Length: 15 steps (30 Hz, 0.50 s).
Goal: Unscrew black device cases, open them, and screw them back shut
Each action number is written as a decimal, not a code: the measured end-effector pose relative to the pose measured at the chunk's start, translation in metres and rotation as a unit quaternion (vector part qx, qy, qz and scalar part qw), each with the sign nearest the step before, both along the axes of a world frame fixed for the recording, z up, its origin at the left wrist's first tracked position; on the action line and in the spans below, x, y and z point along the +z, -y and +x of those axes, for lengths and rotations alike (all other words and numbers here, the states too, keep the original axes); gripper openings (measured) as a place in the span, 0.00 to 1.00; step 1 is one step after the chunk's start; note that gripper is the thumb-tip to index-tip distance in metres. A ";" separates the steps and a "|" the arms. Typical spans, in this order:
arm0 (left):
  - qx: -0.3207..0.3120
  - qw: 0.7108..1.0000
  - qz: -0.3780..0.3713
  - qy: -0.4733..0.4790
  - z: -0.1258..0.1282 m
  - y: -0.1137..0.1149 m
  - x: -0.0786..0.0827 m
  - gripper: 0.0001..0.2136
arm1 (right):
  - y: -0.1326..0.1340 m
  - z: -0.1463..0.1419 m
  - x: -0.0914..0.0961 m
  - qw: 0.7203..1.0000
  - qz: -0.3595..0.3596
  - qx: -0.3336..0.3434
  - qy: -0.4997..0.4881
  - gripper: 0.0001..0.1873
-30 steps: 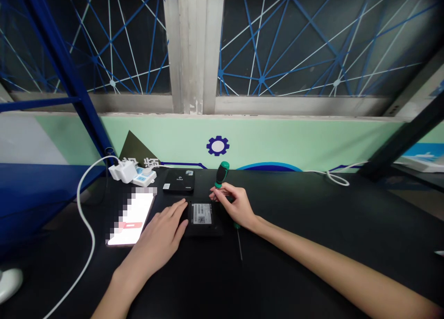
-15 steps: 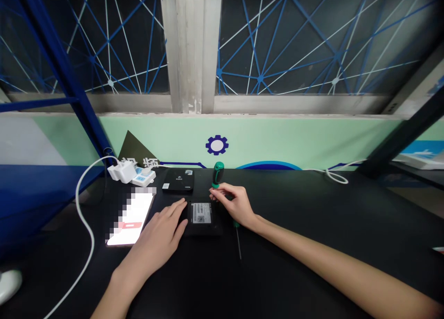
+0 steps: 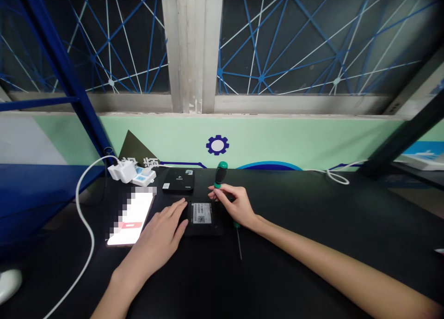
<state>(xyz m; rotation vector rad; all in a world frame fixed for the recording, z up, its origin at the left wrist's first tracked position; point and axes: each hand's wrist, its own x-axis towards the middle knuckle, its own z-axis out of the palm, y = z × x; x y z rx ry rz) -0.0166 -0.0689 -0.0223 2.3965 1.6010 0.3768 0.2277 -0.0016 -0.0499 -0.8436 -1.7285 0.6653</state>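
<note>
A flat black box point(image 3: 204, 230) with a white printed label point(image 3: 201, 213) lies on the black table. My left hand point(image 3: 163, 231) rests flat at its left edge, fingers stretched out and holding nothing. Above the box's far right corner, my right hand point(image 3: 236, 203) pinches a green-and-black screwdriver point(image 3: 221, 173) near the bottom of its handle. The handle points up and leans slightly right; the tip is hidden by my fingers. A second screwdriver point(image 3: 239, 240) lies under my right hand, its thin shaft pointing toward me and its handle mostly covered.
Behind the labelled box sits another black box point(image 3: 178, 180). To the left are a lit phone point(image 3: 130, 219), a power strip point(image 3: 144, 176) with a white charger point(image 3: 123, 172), and a long white cable point(image 3: 90, 236). A white mouse point(image 3: 9, 284) sits at far left.
The upright screwdriver's handle has tilted slightly to the right, and my right fingers have shifted a little around it. My left hand and the labelled box have stayed in place.
</note>
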 end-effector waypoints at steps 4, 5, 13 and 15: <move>0.000 1.000 0.003 0.003 0.001 -0.001 0.000 0.25 | -0.001 0.000 -0.001 1.000 -0.004 -0.007 -0.003 0.14; -0.001 1.000 0.006 0.005 0.001 -0.001 -0.001 0.25 | -0.001 -0.001 -0.001 1.000 -0.005 -0.009 -0.002 0.14; 0.000 1.000 0.016 0.003 -0.001 -0.001 -0.005 0.25 | 0.001 -0.003 0.004 0.999 0.034 -0.036 0.013 0.14; -0.001 1.000 0.016 0.004 -0.001 -0.002 -0.004 0.25 | 0.001 -0.002 0.005 0.998 0.042 -0.031 0.021 0.14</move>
